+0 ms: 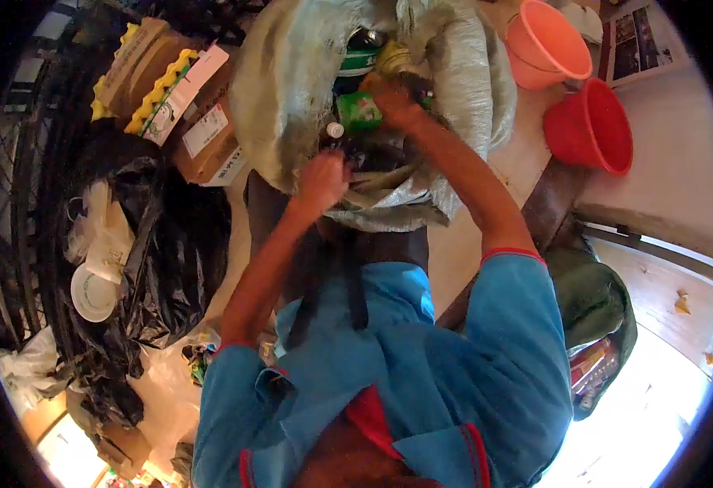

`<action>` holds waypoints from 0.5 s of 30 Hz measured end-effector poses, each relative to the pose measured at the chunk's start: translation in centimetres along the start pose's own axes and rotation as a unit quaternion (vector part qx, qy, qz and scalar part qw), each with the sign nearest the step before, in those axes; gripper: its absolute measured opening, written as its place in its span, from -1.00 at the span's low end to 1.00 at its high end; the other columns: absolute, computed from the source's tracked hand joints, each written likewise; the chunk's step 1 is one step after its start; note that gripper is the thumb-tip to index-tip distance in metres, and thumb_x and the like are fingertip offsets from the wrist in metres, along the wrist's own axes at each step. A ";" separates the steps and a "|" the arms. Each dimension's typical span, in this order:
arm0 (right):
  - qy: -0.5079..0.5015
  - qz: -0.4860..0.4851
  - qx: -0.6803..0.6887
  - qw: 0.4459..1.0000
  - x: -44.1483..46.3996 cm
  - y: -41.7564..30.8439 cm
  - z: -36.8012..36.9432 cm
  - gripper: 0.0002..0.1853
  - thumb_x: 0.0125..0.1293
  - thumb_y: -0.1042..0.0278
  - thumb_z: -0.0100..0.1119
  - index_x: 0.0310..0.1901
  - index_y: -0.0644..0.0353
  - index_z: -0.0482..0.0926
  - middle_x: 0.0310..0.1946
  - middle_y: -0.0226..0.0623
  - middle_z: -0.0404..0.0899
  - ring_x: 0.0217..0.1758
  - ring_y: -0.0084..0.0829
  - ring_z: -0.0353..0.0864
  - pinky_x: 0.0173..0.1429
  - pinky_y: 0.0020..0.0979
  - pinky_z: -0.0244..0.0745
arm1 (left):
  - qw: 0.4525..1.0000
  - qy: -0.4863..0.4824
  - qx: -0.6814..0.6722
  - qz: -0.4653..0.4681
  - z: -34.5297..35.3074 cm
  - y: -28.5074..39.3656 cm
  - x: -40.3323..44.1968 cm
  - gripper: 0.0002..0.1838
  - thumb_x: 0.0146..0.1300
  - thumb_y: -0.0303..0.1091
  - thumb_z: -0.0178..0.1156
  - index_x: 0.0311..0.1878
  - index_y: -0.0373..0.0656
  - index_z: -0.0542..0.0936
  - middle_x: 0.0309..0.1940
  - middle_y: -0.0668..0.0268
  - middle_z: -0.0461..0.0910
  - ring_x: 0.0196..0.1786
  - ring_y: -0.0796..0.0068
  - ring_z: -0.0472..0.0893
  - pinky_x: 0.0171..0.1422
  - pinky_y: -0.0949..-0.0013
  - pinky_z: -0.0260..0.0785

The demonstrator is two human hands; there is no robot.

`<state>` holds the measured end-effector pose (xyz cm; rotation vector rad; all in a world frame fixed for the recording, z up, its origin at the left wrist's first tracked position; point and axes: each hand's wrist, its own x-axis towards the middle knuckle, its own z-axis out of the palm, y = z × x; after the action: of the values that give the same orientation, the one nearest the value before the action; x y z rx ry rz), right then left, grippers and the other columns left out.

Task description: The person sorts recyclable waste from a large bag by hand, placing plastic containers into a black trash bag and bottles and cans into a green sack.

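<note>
A large woven sack [279, 98] stands open in front of me, with bottles and cans inside. My right hand [395, 102] is in its mouth, closed around a green can or bottle [360, 111]. At the sack's near left edge is my left hand [324, 180], fingers curled; what it holds, if anything, is too small to tell. Just above my left hand shows a white bottle cap [334, 130]. Another green and white item [358, 63] lies deeper in the sack, beside something yellowish [393, 58].
Cardboard boxes [210, 146] and a black plastic bag [186, 236] with a white lid [94, 293] are at left. On the right are an orange bucket [545, 45], a red bucket [588, 130] and a dark green bag [588, 293] with items inside.
</note>
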<state>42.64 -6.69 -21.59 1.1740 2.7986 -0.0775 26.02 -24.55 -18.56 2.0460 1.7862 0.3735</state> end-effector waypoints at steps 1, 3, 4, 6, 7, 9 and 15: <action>0.004 0.006 0.040 0.999 -0.6 0.3 -0.1 -0.10 -0.32 0.07 0.45 0.16 0.10 0.28 0.03 0.07 0.36 0.06 0.00 0.41 0.07 -0.05 0.41 | 1.000 -0.003 -0.002 -0.004 -0.3 -0.4 0.0 -0.70 0.05 -0.30 0.19 -0.21 -0.28 0.42 -0.31 -0.04 0.51 -0.18 -0.08 0.52 -0.18 -0.04 0.37; 0.033 0.027 0.050 0.998 -2.4 0.3 -0.5 -0.09 -0.32 0.06 0.45 0.16 0.13 0.27 -0.01 0.08 0.38 0.04 0.01 0.42 0.07 -0.07 0.41 | 0.998 0.040 -0.023 -0.048 -1.0 -0.8 0.5 -0.56 0.10 -0.22 0.18 -0.05 -0.31 0.35 -0.21 -0.10 0.45 -0.14 -0.13 0.50 -0.15 -0.05 0.37; 0.069 0.048 0.054 0.995 -3.0 0.8 -0.9 -0.09 -0.32 0.06 0.44 0.15 0.17 0.26 -0.04 0.10 0.40 0.02 0.02 0.43 0.07 -0.09 0.41 | 0.998 0.046 -0.026 -0.046 -1.1 -0.6 1.1 -0.56 0.10 -0.22 0.18 -0.05 -0.31 0.35 -0.21 -0.10 0.45 -0.14 -0.13 0.50 -0.15 -0.05 0.37; 0.116 0.062 0.090 0.987 -4.4 1.8 -1.6 -0.07 -0.32 0.07 0.44 0.17 0.19 0.24 -0.08 0.09 0.42 -0.01 0.04 0.44 0.07 -0.10 0.42 | 0.992 0.071 -0.015 -0.099 -1.1 -0.4 2.0 -0.45 0.08 -0.21 0.24 0.05 -0.29 0.28 -0.06 -0.18 0.34 -0.18 -0.22 0.52 -0.20 -0.01 0.45; 0.161 0.080 0.131 0.975 -5.3 2.0 -1.9 -0.06 -0.31 0.08 0.44 0.18 0.21 0.22 -0.12 0.08 0.44 -0.03 0.05 0.45 0.06 -0.12 0.42 | 0.993 0.072 -0.017 -0.094 -1.0 -0.5 2.7 -0.45 0.08 -0.21 0.24 0.05 -0.29 0.28 -0.06 -0.18 0.34 -0.18 -0.22 0.52 -0.20 -0.01 0.45; 0.116 0.098 0.212 0.965 -7.2 1.9 -4.7 -0.04 -0.27 0.09 0.44 0.21 0.24 0.18 -0.08 0.08 0.43 0.01 0.03 0.44 0.10 -0.13 0.39 | 0.990 0.086 0.042 -0.105 -0.5 -0.6 4.3 -0.38 0.10 -0.16 0.24 0.15 -0.22 0.25 -0.03 -0.19 0.31 -0.17 -0.20 0.53 -0.19 -0.03 0.46; 0.219 0.103 0.504 0.829 -13.2 1.0 -13.0 -0.06 -0.11 0.10 0.41 0.26 0.33 0.13 0.06 0.00 0.39 0.17 -0.15 0.37 0.22 -0.24 0.30 | 0.992 -0.005 0.101 -0.077 -1.8 0.9 7.9 -0.26 -0.01 -0.16 0.29 0.24 -0.11 0.22 0.10 -0.13 0.28 0.01 -0.15 0.46 -0.10 -0.07 0.44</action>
<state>51.54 -14.24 -7.17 1.8400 2.9738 -1.6242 27.20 -16.59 -17.03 2.0183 2.0310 0.1424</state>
